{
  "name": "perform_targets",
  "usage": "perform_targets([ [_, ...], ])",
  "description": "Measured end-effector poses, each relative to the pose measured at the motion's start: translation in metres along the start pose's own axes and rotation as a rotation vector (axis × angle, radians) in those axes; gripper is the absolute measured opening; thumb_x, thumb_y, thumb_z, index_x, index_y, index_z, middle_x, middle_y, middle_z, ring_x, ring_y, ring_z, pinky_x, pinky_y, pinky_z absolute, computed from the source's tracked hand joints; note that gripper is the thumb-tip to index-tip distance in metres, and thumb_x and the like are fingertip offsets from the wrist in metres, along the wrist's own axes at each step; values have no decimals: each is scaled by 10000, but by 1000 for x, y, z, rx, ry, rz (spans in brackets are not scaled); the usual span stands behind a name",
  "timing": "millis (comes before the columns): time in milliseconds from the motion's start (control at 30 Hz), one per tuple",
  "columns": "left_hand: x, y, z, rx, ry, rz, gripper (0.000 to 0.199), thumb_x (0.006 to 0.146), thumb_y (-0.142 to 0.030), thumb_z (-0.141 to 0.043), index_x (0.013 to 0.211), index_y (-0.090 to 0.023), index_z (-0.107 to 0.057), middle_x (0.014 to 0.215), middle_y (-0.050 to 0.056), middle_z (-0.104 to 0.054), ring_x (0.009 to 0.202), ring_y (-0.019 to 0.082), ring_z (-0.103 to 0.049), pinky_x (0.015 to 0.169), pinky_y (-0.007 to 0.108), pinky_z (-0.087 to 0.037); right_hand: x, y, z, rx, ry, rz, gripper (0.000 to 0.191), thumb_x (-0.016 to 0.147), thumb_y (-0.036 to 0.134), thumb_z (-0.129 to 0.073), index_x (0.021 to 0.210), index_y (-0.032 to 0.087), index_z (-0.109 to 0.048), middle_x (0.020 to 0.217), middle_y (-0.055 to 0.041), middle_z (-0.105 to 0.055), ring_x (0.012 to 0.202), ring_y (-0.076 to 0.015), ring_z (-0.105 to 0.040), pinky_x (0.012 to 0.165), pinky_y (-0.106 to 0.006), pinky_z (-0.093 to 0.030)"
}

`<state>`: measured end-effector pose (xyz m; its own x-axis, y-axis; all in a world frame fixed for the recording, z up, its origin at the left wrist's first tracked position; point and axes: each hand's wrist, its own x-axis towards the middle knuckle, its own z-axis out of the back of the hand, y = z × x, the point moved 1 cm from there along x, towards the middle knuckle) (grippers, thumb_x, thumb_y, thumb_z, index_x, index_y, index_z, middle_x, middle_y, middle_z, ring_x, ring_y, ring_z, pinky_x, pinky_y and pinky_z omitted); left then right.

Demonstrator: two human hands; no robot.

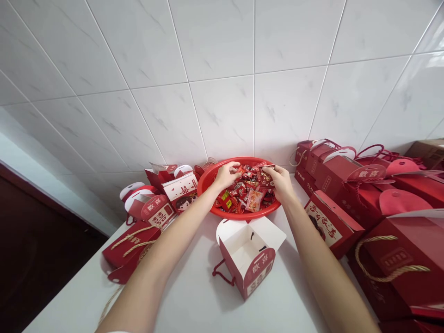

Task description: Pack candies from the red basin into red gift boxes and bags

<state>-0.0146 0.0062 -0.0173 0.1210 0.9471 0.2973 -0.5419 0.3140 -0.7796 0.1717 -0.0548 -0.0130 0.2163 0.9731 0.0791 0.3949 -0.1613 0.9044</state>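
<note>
A red plastic basket (239,216) full of wrapped candies (239,189) stands against the tiled wall. Over its left side, my left hand (227,175) has its fingers curled together among the candies; whatever they pinch is too small to make out. My right hand (280,181), at the basket's right side, pinches a dark red candy packet (267,179) with pale markings between thumb and fingers. In front of the basket, an open red gift box (231,263) with a white inside stands on the white table (194,296). Its flaps are spread and a dark red cord handle hangs at its left.
Red gift boxes (132,243) with rope handles crowd the table's left side. More red boxes (388,259) are stacked along the right, close to my right forearm. A brown cardboard box (428,152) sits at the far right. Behind everything rises the tiled wall (222,111).
</note>
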Motion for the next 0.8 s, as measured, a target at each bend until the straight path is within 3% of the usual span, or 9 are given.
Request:
perform_targets([
  [167, 2, -1, 2, 42, -9, -57, 211, 777, -112, -708, 982, -148, -741, 972, 77, -776, 912, 214, -721, 868, 345, -578, 1, -2, 0, -1, 15, -5, 184, 518, 313, -753, 637, 200, -670, 606, 14, -671, 571, -147, -578, 564, -260, -467],
  [267, 1, -4, 4, 182, -51, -88, 258, 783, -70, -662, 1007, -168, -744, 1006, 67, -769, 973, 225, -711, 937, 369, -560, 0, -2, 0, 7, 14, -6, 201, 506, 317, -757, 645, 197, -674, 606, 17, -671, 564, -146, -577, 553, -258, -463],
  [367, -5, -12, 5, 370, -94, -216, 354, 780, -55, -630, 1087, -193, -739, 1168, 78, -716, 1128, 248, -656, 1043, 390, -500, 0, -2, 0, 22, 9, 14, 215, 507, 328, -758, 658, 195, -682, 622, 14, -680, 579, -149, -587, 557, -255, -460],
  [433, -12, -20, 1, 428, 55, -353, 350, 798, -109, -642, 1124, -199, -735, 1197, 80, -690, 1150, 248, -637, 1051, 372, -483, 1, -2, 0, 22, -3, 24, 220, 512, 337, -759, 665, 196, -685, 632, 13, -684, 586, -150, -589, 561, -256, -455],
  [533, -28, -27, -10, 500, 532, -494, 350, 781, -230, -716, 1129, -226, -742, 1168, 70, -688, 1087, 246, -651, 1002, 338, -492, 4, -2, 1, -1, -13, 33, 215, 521, 351, -751, 657, 200, -683, 625, 11, -679, 582, -152, -585, 565, -261, -452],
  [600, -36, -29, -16, 630, 718, -489, 449, 728, -310, -781, 1169, -248, -732, 1217, 87, -658, 1114, 282, -631, 978, 352, -491, 5, -4, 2, -9, 0, 31, 220, 525, 365, -753, 653, 204, -678, 624, 8, -679, 584, -157, -587, 567, -266, -456],
  [700, -39, -29, -22, 854, 706, -414, 674, 673, -404, -829, 1310, -268, -656, 1287, 133, -595, 1191, 361, -577, 965, 403, -481, 7, -6, 3, -3, 22, 38, 228, 531, 374, -765, 653, 206, -671, 638, 8, -683, 609, -163, -601, 584, -267, -463],
  [800, -36, -27, -23, 916, 690, -290, 826, 661, -448, -835, 1417, -256, -564, 1316, 165, -569, 1128, 391, -618, 899, 422, -508, 6, -7, 4, 0, 33, 54, 213, 543, 365, -766, 642, 203, -669, 635, 11, -680, 615, -155, -600, 603, -262, -461],
])
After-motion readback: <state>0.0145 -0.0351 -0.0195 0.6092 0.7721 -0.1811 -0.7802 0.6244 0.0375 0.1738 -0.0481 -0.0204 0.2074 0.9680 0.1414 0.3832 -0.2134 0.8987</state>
